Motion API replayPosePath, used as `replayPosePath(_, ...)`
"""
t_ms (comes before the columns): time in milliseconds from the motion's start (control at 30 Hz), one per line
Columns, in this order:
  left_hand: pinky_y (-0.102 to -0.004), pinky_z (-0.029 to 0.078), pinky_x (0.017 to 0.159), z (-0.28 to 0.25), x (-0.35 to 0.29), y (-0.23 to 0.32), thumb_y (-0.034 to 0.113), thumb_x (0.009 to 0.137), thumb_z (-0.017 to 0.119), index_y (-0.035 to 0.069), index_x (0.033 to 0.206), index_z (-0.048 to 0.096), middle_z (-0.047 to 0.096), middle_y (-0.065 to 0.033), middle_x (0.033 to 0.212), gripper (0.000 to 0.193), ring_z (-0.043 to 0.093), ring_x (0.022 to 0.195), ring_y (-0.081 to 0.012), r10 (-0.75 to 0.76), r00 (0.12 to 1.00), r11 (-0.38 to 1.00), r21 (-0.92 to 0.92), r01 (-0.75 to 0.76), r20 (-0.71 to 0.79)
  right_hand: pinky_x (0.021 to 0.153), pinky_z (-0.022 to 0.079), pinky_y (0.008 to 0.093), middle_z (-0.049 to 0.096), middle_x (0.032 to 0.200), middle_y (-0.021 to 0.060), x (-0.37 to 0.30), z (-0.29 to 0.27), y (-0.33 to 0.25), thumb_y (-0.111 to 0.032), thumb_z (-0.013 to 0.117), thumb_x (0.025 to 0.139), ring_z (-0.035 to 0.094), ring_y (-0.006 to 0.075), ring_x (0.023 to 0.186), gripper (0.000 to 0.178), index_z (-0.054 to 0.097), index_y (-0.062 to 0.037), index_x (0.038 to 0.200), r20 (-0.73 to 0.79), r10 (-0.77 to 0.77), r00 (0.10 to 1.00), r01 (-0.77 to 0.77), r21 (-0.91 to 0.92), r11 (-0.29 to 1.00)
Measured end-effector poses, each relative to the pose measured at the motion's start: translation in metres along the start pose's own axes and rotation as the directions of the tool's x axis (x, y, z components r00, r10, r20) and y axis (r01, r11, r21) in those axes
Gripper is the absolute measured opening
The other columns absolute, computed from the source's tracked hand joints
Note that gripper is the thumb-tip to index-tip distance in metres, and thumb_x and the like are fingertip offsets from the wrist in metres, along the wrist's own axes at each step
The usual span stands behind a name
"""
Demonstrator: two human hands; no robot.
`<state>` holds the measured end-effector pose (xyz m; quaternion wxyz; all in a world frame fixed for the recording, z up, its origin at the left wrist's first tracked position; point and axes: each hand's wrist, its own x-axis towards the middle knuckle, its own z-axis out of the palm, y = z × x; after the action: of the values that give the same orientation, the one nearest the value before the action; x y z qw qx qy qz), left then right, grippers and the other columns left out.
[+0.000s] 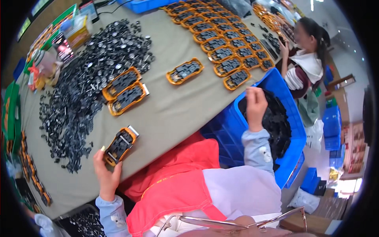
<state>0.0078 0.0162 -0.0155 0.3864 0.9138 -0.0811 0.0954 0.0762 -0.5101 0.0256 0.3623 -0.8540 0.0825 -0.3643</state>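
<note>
My left hand [106, 173] grips a toy car [120, 146] by its near end, over the table's front edge. The car has an orange shell, a black inside facing up, and pale metal axles across it. My right hand [256, 106] is raised beside the opening of a blue bin [221, 132], its fingers curled together; whether they hold anything I cannot make out. Flat black plastic parts [281, 128] lie in that bin. Two more orange car shells [125, 93] lie side by side mid-table, and a single car [184, 71] lies to their right.
A large heap of small black wheels and axles [94, 67] covers the table's left side. Rows of orange cars [221, 39] fill the far right. Another person [308, 59] works beyond the bin. Bottles and boxes [75, 31] stand at the far left.
</note>
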Motion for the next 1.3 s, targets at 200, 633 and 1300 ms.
replayPosePath(200, -0.0348, 0.044, 0.085, 0.01, 0.007, 0.0, 0.001, 0.072, 0.076, 0.003, 0.142, 0.043, 0.052, -0.0149, 0.126, 0.078, 0.054, 0.106, -0.0278, -0.007, 1.0, 0.999, 0.039, 0.008, -0.013, 0.087, 0.055, 0.043, 0.073, 0.1, 0.0177, -0.042, -0.107, 0.209, -0.019, 0.069, 0.086, 0.069, 0.0372, 0.097, 0.024, 0.072, -0.0064, 0.105, 0.268, 0.45, 0.852, -0.203, -0.624, 0.755)
replayPosePath(633, -0.0402, 0.047, 0.094, 0.003, 0.002, 0.001, 0.005, 0.071, 0.081, 0.003, 0.137, 0.046, 0.052, -0.0185, 0.128, 0.075, 0.056, 0.113, -0.0347, 0.033, 0.998, 0.998, 0.055, -0.03, -0.048, 0.087, 0.051, 0.035, 0.068, 0.1, 0.011, -0.022, -0.099, 0.194, -0.011, 0.076, 0.08, 0.066, 0.0245, 0.096, 0.029, 0.064, -0.0027, 0.106, 0.093, 0.304, 0.948, -0.259, -0.326, 0.909)
replayPosePath(1300, -0.0448, 0.046, 0.097, -0.022, -0.008, -0.011, 0.009, 0.074, 0.079, 0.005, 0.133, 0.047, 0.055, -0.0176, 0.124, 0.067, 0.055, 0.112, -0.0372, 0.169, 0.979, 0.984, -0.034, -0.174, -0.113, 0.103, 0.045, 0.047, 0.059, 0.13, 0.0197, -0.038, 0.125, -0.114, -0.009, 0.082, 0.07, 0.055, 0.0397, 0.121, 0.042, 0.062, -0.0045, 0.106, 0.738, -0.518, 0.433, 0.429, 0.337, 0.838)
